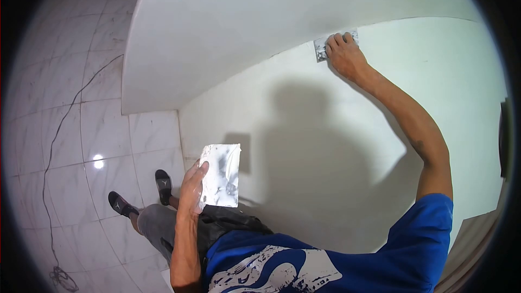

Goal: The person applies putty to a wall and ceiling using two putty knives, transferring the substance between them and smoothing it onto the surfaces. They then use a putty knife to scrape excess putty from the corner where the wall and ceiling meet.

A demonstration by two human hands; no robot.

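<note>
My right hand (345, 53) is stretched up and presses a small putty-smeared scraper blade (321, 49) flat against the white wall (325, 146), right at the line where two wall faces meet. My left hand (194, 189) is held low by my waist and grips a rectangular flat plate (221, 174) smeared with white and grey putty, its face turned toward me. My thumb lies on the plate's left edge.
A second white wall face (228, 27) runs up and left. The floor is glossy pale marble tile (103, 146) with a thin dark cable (59, 125) across it. My feet in black slides (163, 184) stand close to the wall's foot.
</note>
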